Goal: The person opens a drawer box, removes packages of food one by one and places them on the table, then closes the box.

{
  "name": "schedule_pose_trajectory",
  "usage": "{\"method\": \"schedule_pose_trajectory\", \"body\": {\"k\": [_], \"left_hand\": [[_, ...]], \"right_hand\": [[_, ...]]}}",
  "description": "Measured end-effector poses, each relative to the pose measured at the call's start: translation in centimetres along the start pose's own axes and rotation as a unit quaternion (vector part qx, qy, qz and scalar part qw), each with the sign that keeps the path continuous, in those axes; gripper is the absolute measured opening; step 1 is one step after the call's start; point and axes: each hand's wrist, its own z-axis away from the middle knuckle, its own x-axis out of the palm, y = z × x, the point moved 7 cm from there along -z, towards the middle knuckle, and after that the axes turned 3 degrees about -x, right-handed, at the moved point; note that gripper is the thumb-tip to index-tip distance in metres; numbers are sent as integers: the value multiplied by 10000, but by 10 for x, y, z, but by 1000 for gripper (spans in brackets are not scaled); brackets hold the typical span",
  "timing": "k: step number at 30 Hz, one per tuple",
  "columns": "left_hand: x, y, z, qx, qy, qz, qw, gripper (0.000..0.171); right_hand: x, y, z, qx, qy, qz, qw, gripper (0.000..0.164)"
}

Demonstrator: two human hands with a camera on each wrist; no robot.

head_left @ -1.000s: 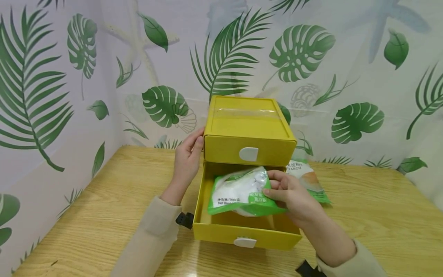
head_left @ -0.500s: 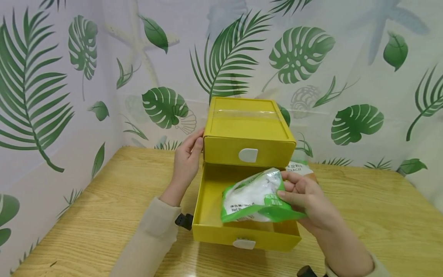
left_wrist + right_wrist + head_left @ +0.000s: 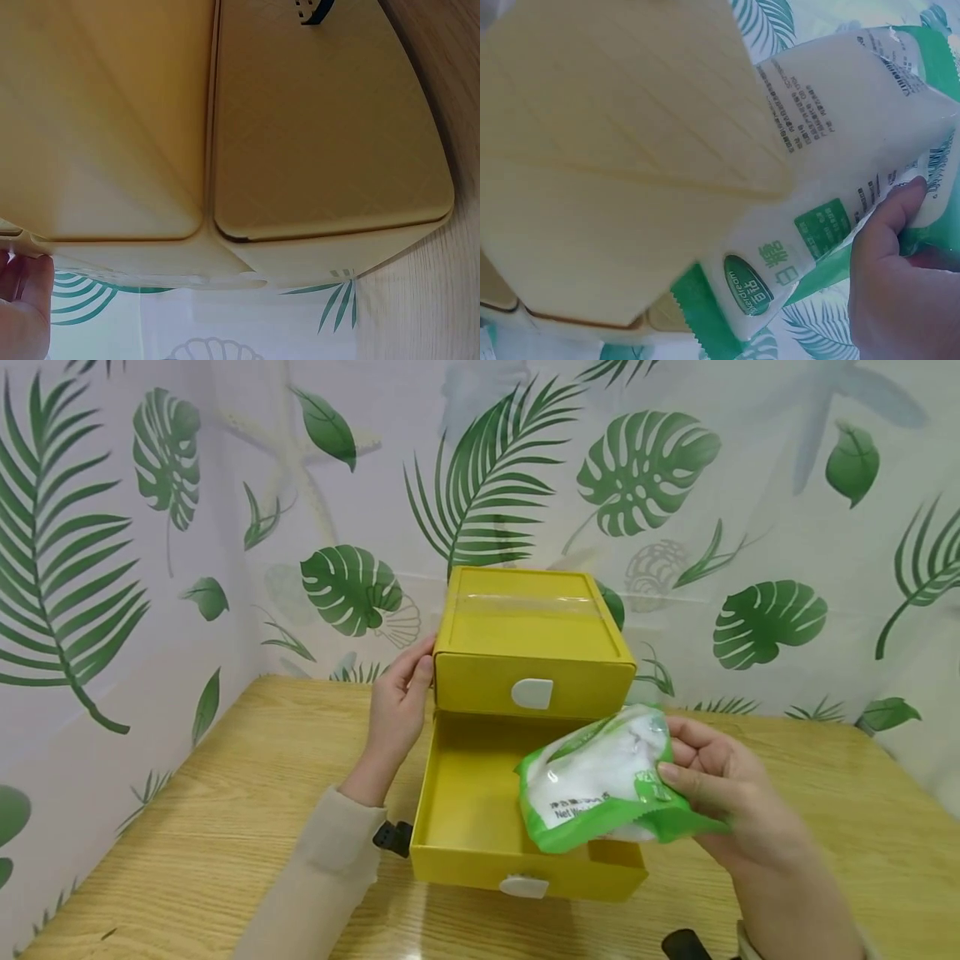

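My right hand (image 3: 735, 789) pinches the right end of a green-and-white plastic bag of white powder (image 3: 592, 768), thumb on the near face. Tilted, the bag overlaps the right part of the pulled-out lower drawer (image 3: 465, 802) in the head view. Printed lettering covers the bag's side in the right wrist view, partly behind a yellow panel. My left hand (image 3: 396, 706) rests against the left side of the yellow two-drawer box (image 3: 532, 635), fingers fairly straight. In the left wrist view only part of the left hand (image 3: 24, 311) shows, at the lower left corner.
The upper drawer (image 3: 480, 685) is closed and has a white tab handle (image 3: 532, 693). Another white tab (image 3: 523, 886) sits on the lower drawer's front. The box stands on a wooden table (image 3: 300, 752) before a leaf-printed backdrop (image 3: 675, 552).
My right hand has carried the bag right and upward, from over the middle of the lower drawer toward its right side. The starch bag behind is now mostly hidden. My left hand stays put.
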Motion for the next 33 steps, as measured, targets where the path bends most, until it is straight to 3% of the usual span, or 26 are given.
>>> {"method": "schedule_pose_trajectory", "body": {"k": [3, 15, 25, 33], "left_hand": [[0, 0, 0, -8, -7, 7, 10000, 31], [-1, 0, 0, -101, -30, 55, 9999, 30], [0, 20, 2, -189, -51, 111, 9997, 29], [0, 2, 0, -102, -52, 84, 9999, 30]], "right_hand": [[0, -7, 3, -70, 89, -7, 9999, 36], [-15, -36, 17, -588, -273, -301, 9974, 40], [-32, -53, 32, -487, -205, -621, 9967, 43], [-45, -70, 45, -919, 104, -580, 9940, 44]]}}
